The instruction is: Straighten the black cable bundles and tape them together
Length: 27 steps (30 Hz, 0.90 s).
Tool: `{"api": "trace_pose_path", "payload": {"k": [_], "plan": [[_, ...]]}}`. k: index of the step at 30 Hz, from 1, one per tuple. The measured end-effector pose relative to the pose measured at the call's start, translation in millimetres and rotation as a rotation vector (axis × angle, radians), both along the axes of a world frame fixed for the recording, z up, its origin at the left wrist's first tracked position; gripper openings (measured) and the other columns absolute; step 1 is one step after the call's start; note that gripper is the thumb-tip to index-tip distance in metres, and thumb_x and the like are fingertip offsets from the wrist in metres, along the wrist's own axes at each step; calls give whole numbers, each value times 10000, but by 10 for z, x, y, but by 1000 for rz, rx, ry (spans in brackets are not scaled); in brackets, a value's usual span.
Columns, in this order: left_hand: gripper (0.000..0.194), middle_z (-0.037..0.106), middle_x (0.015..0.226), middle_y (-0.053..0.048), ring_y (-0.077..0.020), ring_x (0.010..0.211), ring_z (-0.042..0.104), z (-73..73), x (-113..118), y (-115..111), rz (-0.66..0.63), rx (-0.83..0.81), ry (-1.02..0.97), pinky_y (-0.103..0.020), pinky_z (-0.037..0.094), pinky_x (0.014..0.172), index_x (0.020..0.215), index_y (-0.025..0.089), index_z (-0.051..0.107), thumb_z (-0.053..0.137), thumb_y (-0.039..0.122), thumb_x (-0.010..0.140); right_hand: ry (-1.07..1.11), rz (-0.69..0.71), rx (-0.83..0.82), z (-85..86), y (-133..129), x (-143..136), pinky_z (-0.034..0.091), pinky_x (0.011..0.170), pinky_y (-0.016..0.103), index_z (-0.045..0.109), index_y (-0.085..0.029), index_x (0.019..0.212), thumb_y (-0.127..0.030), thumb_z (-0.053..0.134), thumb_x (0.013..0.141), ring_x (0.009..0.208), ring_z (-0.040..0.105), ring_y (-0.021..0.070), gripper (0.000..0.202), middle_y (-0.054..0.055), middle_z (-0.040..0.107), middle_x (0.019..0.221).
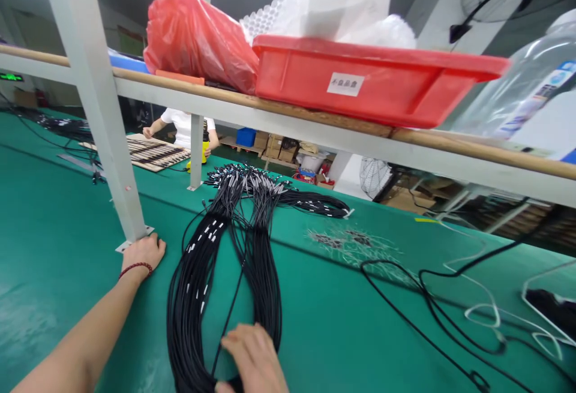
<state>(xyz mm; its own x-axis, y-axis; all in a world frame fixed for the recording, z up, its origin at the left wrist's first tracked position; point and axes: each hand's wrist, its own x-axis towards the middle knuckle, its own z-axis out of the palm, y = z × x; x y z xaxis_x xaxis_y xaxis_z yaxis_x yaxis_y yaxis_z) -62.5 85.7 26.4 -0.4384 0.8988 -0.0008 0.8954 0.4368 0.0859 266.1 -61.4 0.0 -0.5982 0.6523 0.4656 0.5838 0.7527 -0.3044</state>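
Observation:
My left hand (143, 255), a red bead bracelet at its wrist, rests on the green table with its fingers curled, beside the foot of a white post. A long bundle of black cables (266, 279) with white labels lies looped down the middle, its grey and silver-tipped ends gathered at the far side. Over the near end of this loop is my right hand (254, 357), slightly blurred. Its thumb and fingers are apart, and black cable shows between them. The frame's bottom edge cuts off part of that hand and the loop.
A white post (101, 105) and a shelf with a red bin (378, 81) stand in front. Another cable coil (315, 202), clipped scraps (346, 242) and loose black cords (405, 315) lie rightward. Across the table a person in white (182, 129) is beside a wiring board (150, 152).

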Motion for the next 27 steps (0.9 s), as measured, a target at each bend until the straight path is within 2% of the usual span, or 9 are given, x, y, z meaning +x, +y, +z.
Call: {"api": "trace_pose_path", "payload": {"k": [2,4,6,8,11,15,18,22,27], "plan": [[420,702,965,-164,-292,873,669,-17,-8,4,-7,11,-13,-405,474,717,992,120,633,284,351,955,86,-80,-152,271,142,146,320,1082,459,585,-257,1145,-316,611,870,1146,517,244,282,30,638,1104],[448,702,974,-198,-338,890,669,-30,-11,8,-10,22,-25,-414,459,702,987,115,641,256,337,933,152,-111,-260,386,251,228,325,1063,436,609,-232,954,-243,546,895,1053,533,210,86,20,626,949],[460,701,969,-209,-358,894,667,-36,-7,9,-12,35,-34,-417,454,698,986,110,642,252,345,924,214,-81,-288,329,324,250,391,956,396,544,-203,741,-244,472,926,909,531,192,202,17,562,791],[458,700,948,-213,-364,882,668,-31,1,2,-16,43,-40,-418,455,695,971,98,641,259,347,925,271,-42,-270,190,369,243,405,864,371,468,-191,658,-282,437,947,855,504,192,304,17,507,731],[446,696,918,-182,-330,866,667,0,14,-46,-35,56,-46,-418,466,712,971,86,630,268,346,954,302,-23,-244,45,400,229,384,838,353,433,-186,649,-305,444,959,861,487,186,332,12,489,735],[362,664,955,-73,-200,866,642,81,29,-203,-61,104,-69,-393,508,786,1032,124,609,416,425,972,255,-65,-183,41,395,228,374,837,331,428,-179,634,-270,427,975,872,485,171,353,9,506,741],[315,650,986,-43,-174,869,635,170,132,-381,-69,160,-106,-365,536,786,1028,131,616,532,420,935,205,-57,-159,47,387,228,369,863,332,485,-175,635,-218,430,972,895,490,169,344,8,538,729],[273,646,1030,-44,-184,896,640,267,648,-706,-172,282,-120,-362,547,790,1061,129,612,559,363,930,128,-38,-116,36,382,212,382,906,343,511,-173,598,-175,417,978,888,512,167,392,13,554,692],[226,646,1023,-46,-176,945,619,114,1699,-1329,-584,332,-137,-387,517,851,1003,145,619,543,348,937,12,-95,-96,39,358,161,464,885,395,612,-145,812,-298,560,961,923,588,182,220,23,620,876]]}}
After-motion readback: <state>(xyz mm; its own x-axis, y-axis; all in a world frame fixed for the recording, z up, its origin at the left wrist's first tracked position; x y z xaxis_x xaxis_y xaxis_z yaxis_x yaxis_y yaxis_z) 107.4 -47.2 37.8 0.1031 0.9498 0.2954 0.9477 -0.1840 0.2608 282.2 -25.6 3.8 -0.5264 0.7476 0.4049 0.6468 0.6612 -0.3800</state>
